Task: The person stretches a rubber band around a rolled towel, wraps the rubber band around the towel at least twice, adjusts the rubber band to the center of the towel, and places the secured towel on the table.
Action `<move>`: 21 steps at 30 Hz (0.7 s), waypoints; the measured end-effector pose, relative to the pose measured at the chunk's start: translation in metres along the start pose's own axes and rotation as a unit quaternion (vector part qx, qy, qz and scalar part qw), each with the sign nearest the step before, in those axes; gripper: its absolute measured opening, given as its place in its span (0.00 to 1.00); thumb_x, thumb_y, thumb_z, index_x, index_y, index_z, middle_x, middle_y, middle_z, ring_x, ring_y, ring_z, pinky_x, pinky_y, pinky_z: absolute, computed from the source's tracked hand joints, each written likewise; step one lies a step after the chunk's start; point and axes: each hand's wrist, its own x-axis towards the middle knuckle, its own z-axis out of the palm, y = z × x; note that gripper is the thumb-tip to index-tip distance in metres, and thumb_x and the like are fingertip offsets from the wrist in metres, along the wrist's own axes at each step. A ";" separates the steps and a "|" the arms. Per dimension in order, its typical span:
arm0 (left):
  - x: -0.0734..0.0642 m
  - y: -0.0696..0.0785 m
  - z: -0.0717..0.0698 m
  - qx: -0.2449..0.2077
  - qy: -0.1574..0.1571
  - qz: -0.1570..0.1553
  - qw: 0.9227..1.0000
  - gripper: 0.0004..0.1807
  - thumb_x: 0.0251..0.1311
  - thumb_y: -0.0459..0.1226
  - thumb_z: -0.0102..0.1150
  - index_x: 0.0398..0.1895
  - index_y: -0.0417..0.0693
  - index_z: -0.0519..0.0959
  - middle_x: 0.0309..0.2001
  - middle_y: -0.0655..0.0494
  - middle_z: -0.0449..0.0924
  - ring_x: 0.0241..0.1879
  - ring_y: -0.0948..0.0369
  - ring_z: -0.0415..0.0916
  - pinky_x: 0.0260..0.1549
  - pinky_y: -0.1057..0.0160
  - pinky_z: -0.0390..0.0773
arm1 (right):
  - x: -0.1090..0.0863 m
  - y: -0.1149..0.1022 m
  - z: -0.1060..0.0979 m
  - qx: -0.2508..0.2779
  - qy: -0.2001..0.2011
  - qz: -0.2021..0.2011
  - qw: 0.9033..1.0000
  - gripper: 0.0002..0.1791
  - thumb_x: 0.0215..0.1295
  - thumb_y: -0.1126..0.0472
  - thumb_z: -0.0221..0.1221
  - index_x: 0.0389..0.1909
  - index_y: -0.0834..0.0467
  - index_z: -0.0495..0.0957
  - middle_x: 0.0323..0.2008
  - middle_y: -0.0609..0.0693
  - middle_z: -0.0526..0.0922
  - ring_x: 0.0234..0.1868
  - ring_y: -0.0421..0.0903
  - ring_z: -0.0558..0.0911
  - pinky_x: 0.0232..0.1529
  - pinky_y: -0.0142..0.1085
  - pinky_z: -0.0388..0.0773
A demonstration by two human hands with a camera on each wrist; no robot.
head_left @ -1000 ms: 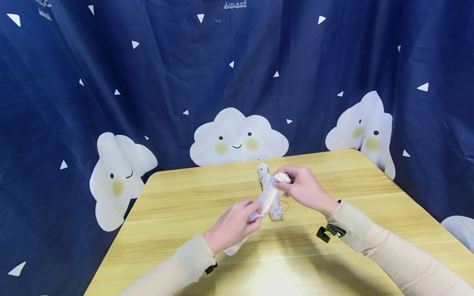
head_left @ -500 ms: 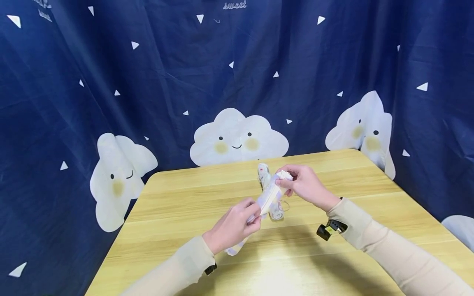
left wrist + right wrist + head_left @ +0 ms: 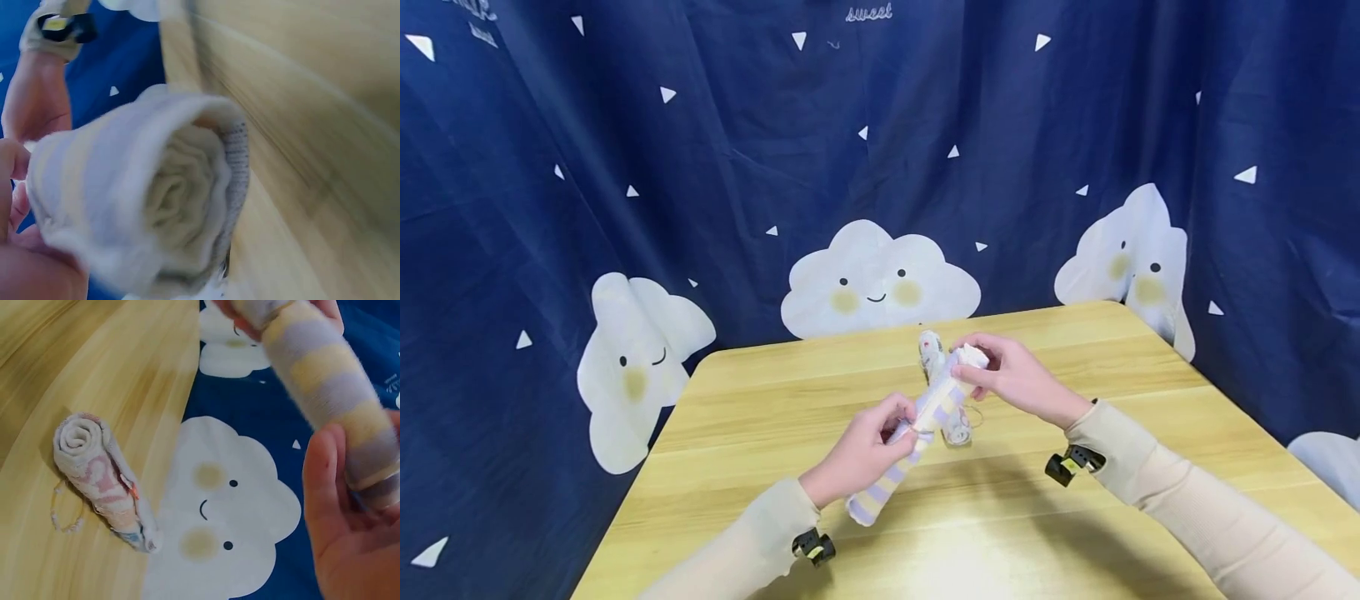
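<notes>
Above the table (image 3: pixel 760 396), I see the striped roll (image 3: pixel 940 404), right hand (image 3: pixel 1024 385) gripping its far end, left hand (image 3: pixel 859 450) pinching its middle, more near stripes showing than a moment ago, likely a regrip keeping it tight.

Light wood-grain counter (image 3: pixel 737 467) under left grip (image 3: pixel 867 446) and right grip (image 3: pixel 1018 382). Navy curtain (image 3: pixel 737 167) beyond and either side of them, white triangles (image 3: pixel 1246 175) on it, smiling cloud (image 3: pixel 880 287) straight beyond left grip. Bright glare (image 3: pixel 966 554) on counter, nearside of both.
</notes>
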 end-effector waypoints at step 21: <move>0.000 0.011 0.019 0.269 0.063 0.139 0.951 0.16 0.65 0.37 0.64 0.55 0.52 0.76 0.46 0.56 0.85 0.37 0.66 0.83 0.34 0.76 0.80 | 0.001 -0.002 0.003 0.005 0.079 0.032 0.996 0.14 0.64 0.60 0.67 0.48 0.60 0.79 0.33 0.56 0.84 0.25 0.47 0.82 0.29 0.39 0.84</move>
